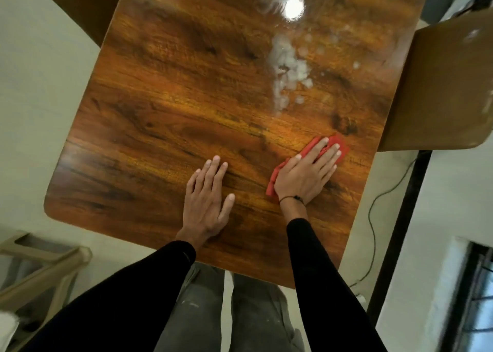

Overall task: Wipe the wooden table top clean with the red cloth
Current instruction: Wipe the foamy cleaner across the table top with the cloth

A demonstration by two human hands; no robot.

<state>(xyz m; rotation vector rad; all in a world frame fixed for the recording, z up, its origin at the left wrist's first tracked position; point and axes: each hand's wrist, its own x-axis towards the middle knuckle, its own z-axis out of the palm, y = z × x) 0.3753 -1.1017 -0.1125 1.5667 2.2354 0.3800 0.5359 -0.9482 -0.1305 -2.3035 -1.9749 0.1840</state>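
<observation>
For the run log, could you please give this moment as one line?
right hand flat on red cloth | left hand flat on table top | white smears beyond

Both hands [209,199] [306,177] flat — fingers [321,149] straight

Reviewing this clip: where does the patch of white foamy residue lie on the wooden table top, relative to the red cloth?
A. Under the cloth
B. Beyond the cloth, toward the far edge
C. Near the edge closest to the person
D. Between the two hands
B: the white foamy residue sits farther up the wooden table top, well beyond the red cloth pressed under the flat right hand.
</observation>
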